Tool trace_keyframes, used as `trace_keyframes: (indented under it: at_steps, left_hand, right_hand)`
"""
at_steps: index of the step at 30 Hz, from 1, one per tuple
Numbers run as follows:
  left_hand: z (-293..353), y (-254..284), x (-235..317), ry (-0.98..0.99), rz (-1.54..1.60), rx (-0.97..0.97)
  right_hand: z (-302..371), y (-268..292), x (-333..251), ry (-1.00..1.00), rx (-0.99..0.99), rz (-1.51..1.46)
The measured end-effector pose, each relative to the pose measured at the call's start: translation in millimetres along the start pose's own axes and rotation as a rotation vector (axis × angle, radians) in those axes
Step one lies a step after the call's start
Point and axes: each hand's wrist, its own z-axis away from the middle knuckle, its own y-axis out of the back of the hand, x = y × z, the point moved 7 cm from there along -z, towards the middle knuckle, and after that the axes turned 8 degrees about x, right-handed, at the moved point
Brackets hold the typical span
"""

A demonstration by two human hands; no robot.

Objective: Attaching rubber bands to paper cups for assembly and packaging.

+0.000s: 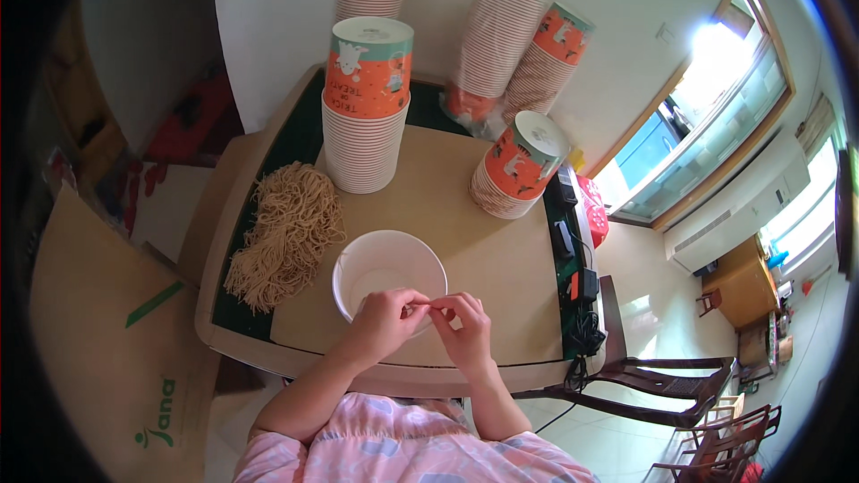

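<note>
A white paper bucket [394, 255] stands upright near the table's front edge, its open mouth toward me. My left hand [385, 322] is closed in a pinch over its near rim. Beside it my right hand [465, 326] pinches too, just past the rim on the right. The fingertips of both hands meet or nearly meet; whatever lies between them is too small to make out. Left of the bucket lies a loose heap of thin tan cords [286, 237], close to my left forearm but apart from it.
Behind the cords rises a tall stack of upturned paper buckets [367, 139], orange and green on top. A shorter stack [519, 165] stands to the right, with more stacks against the wall. Chargers and black cables [586, 331] line the right edge. A dark wooden chair [662, 385] adjoins the table.
</note>
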Motion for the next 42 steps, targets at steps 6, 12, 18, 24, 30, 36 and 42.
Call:
trace_keyframes:
  at_steps: [6, 12, 18, 24, 30, 36, 42]
  left_hand:
    - [1.7, -0.6, 0.0, 0.004, -0.087, -0.027]
    - [1.0, -1.4, -1.0, 0.008, -0.112, -0.046]
    - [0.6, 4.0, -1.7, 0.019, -0.119, -0.013]
    - [1.0, 6.1, -1.2, 0.074, -0.004, -0.031]
    - [0.6, 9.0, -0.9, 0.047, 0.025, -0.033]
    - [-3.8, 7.2, 0.0, 0.000, 0.086, 0.029]
    - [-3.2, 9.6, 13.1, -0.160, -0.028, 0.125]
  right_hand:
    - [1.8, 1.0, 2.0, 0.007, -0.009, 0.005]
    - [1.5, 1.8, 1.9, 0.023, 0.000, 0.020]
    - [0.0, 1.1, 2.4, 0.032, 0.005, 0.033]
    - [-2.2, -3.5, -4.2, 0.095, -0.011, -0.011]
    - [-0.4, -4.8, 5.6, -0.023, 0.021, -0.094]
    - [-1.6, -4.6, -2.6, 0.027, -0.017, -0.085]
    - [-1.4, -1.8, -6.3, 0.067, -0.010, -0.052]
